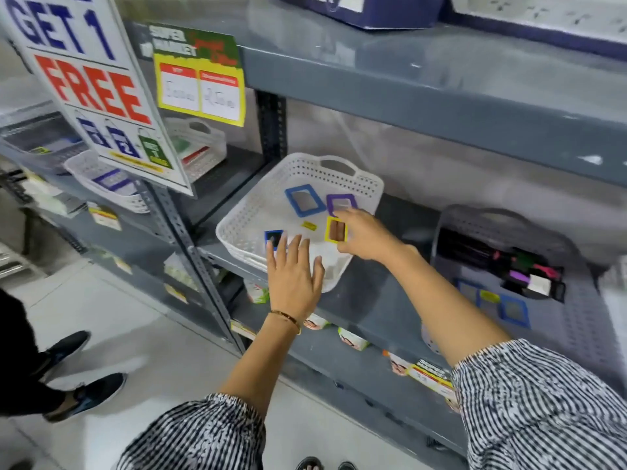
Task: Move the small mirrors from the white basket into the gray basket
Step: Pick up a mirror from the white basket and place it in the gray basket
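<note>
The white basket (258, 212) sits on the grey shelf, tilted toward me. Inside lie a blue-framed mirror (304, 199), a purple-framed mirror (341, 202), a small dark-blue-framed mirror (273, 237) and a yellow tag (309, 226). My right hand (364, 236) is shut on a yellow-framed mirror (335, 229) over the basket's right side. My left hand (294, 273) rests flat with fingers spread on the basket's near rim, beside the dark-blue mirror. The gray basket (576, 320) stands to the right, holding two blue-framed mirrors (513, 310), a yellow tag and dark combs.
A grey metal shelf rail (424, 96) hangs above the baskets. A "GET 1 FREE" sign (91, 89) and a price card (200, 86) hang at left. Other white baskets sit on the left shelves. A person's shoes (84, 395) are on the floor at left.
</note>
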